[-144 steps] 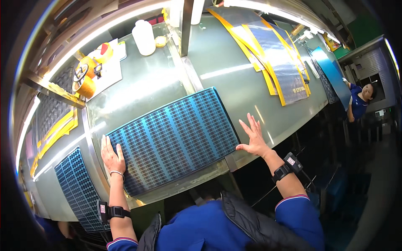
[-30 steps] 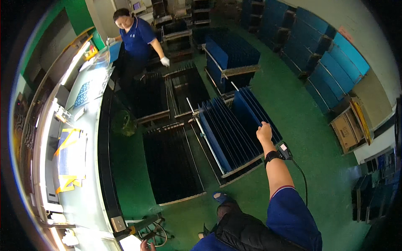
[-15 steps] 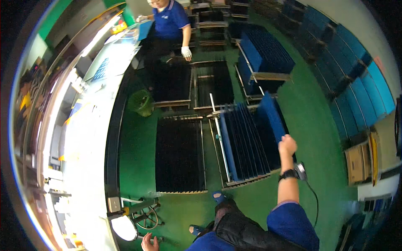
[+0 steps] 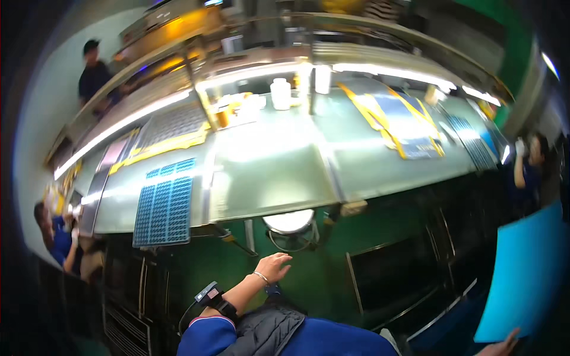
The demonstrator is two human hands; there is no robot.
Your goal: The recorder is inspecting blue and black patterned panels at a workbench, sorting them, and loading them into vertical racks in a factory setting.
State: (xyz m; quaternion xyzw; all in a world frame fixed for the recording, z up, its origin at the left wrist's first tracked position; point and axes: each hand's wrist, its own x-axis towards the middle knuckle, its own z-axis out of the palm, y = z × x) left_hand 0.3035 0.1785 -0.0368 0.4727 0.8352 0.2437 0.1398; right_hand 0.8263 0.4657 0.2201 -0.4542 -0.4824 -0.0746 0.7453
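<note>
Head view: blue panel (image 4: pixel 522 276) in right hand (image 4: pixel 502 346), left hand (image 4: pixel 275 268) empty, armband label (image 4: pixel 214 293) illegible

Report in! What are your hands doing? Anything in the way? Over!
Right hand: holding blue panel. Left hand: empty, open. Round stool by table, possibly in the way.

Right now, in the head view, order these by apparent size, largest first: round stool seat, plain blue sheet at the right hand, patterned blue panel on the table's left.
1. Plain blue sheet
2. Patterned blue panel
3. Round stool seat
</note>
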